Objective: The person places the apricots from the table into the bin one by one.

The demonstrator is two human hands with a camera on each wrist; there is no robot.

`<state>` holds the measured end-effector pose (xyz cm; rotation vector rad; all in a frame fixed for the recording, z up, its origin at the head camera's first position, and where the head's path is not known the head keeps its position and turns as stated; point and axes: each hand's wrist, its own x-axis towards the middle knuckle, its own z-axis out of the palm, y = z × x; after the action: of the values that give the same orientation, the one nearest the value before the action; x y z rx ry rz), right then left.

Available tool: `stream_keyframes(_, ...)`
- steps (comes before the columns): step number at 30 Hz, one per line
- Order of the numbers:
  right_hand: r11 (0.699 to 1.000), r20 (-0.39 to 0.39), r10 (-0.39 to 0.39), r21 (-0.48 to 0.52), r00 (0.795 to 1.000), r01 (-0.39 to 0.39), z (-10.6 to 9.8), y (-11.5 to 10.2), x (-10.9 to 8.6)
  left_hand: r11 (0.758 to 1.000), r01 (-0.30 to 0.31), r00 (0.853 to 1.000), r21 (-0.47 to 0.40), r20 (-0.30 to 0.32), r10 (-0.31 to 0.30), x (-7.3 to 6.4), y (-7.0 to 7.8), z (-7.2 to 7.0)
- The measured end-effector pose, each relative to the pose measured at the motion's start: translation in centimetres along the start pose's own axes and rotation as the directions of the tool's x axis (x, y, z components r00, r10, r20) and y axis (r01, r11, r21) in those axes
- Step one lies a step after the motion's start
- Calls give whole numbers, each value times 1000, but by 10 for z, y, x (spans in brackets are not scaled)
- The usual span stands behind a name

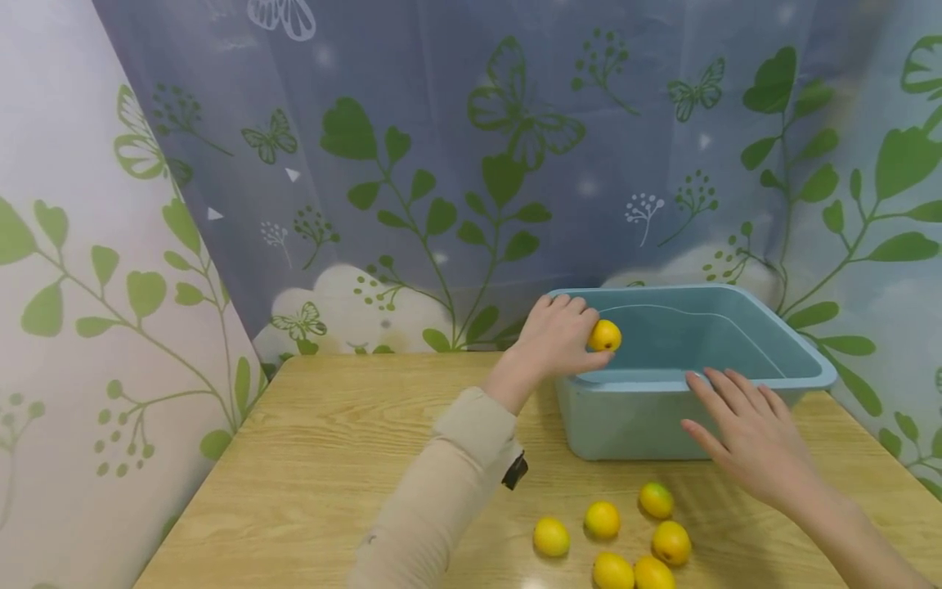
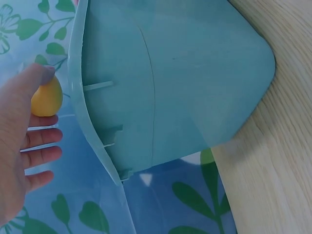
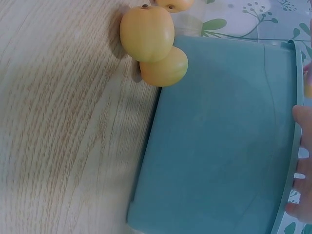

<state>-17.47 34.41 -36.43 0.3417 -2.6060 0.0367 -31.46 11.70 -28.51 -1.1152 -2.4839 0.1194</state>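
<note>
Between thumb and fingers my left hand [image 1: 557,334] pinches a small, smooth, roundish yellow fruit [image 1: 607,335] over the left part of the blue-green plastic tub [image 1: 621,421]. Seen from the left wrist, the thumb lies on top of the fruit [image 2: 47,99], outside the tub's rim [image 2: 78,97], with the other fingers spread below. My right hand [image 1: 758,435] has its fingers extended, the tips right at the tub's near rim. In the right wrist view those fingertips [image 3: 303,141] show along the rim at the right edge. Much of the tub's floor is hidden behind its near wall.
Several more yellow fruits, some tinged green, lie loose on the wooden table [image 1: 353,433] in front of the tub, among them a left one [image 1: 551,537] and a back one [image 1: 656,500]. A leaf-and-butterfly patterned curtain [image 1: 412,164] stands close behind the tub.
</note>
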Motion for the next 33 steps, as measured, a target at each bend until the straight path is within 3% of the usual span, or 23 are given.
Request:
stream_keyframes(13,1000,5,-3,-4,1000,3,0,0,1,999,3,999,47,50,-5,7,6,-5)
stream_keyframes(20,1000,-10,-13,-8,1000,13,-1,-1,1,997,-25,998,76,63,20,2,6,-12)
stream_keyframes(29,1000,-4,-9,-7,1000,9,-2,-2,2,993,-87,994,80,-54,92,-27,-1,-16)
stream_keyframes(33,1000,-3,-8,-4,1000,8,-2,-2,1,988,-134,973,81,-179,146,-44,-6,-12)
